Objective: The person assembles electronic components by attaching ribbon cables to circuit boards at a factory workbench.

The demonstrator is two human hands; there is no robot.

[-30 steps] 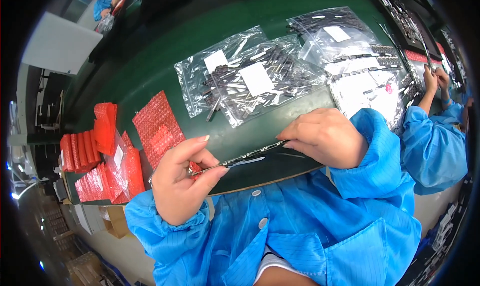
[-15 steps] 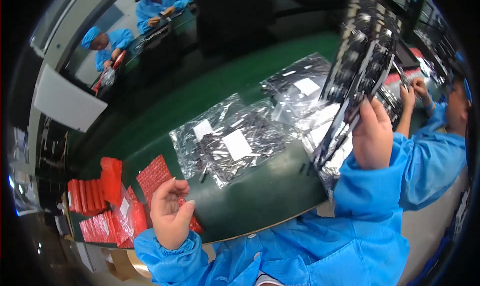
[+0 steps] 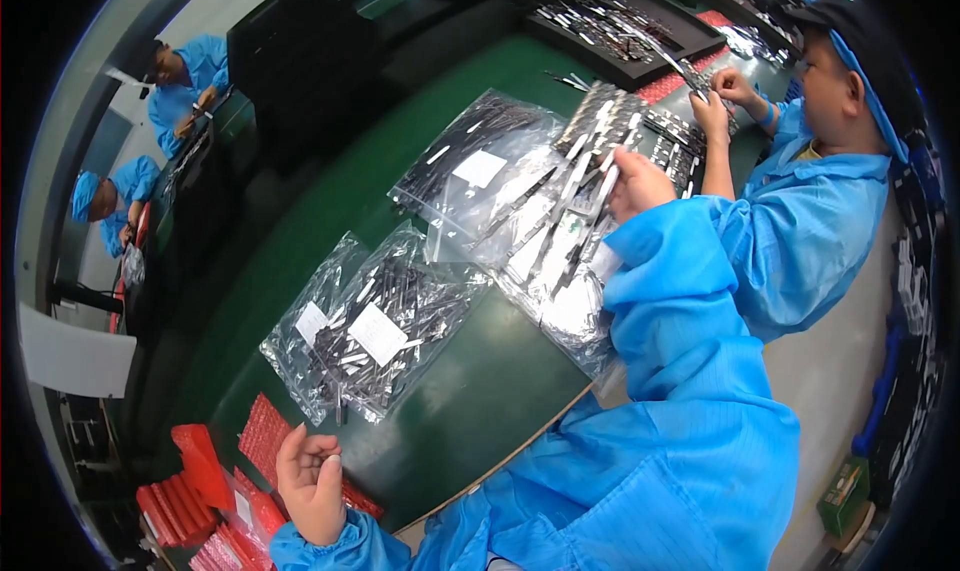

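Observation:
My right hand (image 3: 640, 183) is closed at the edge of a bundle of long black strips (image 3: 605, 114) set with rows of small pale and shiny pieces. The bundle lies low over the table's right side, above a shiny clear plastic bag (image 3: 560, 306). My left hand (image 3: 312, 481) hovers at the near left with nothing in it, fingers loosely curled and thumb apart, close to a red bubble-wrap piece (image 3: 262, 433). Between the hands lie clear bags of short black and silver strips (image 3: 425, 306), with white paper labels (image 3: 378, 333). Farther back is another bag of thin dark strips (image 3: 460, 136).
Red bubble-wrap packets (image 3: 178, 511) are piled at the near left of the green table (image 3: 450, 396). A black tray (image 3: 640, 66) of strips stands at the far right. Close on my right, a co-worker (image 3: 800, 211) handles similar strips. Two more people work at the far left.
My right hand has lowered the raised strip bundle toward the table at the far right. The view has turned right. My left hand remains empty at the near left.

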